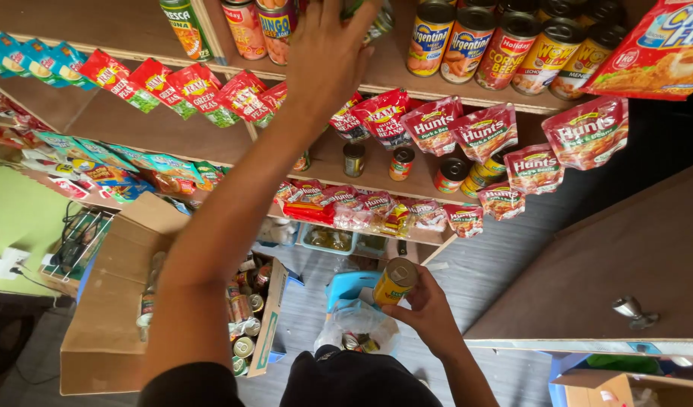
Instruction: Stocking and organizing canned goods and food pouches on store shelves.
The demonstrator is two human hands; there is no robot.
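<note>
Shop shelves (211,143) hung with packets, top row of cans part filled.
My left hand (328,56) spreads open on a can (373,19) up there; right hand (426,309) grips a yellow can (394,280), more waiting in the box (105,332) below.

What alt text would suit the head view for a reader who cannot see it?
Seen from above, the person's left hand reaches up to cans on a wooden shelf, while the right hand holds a yellow can. Red pouches hang along the shelf edges, and an open cardboard box of cans sits on the floor below.
</note>
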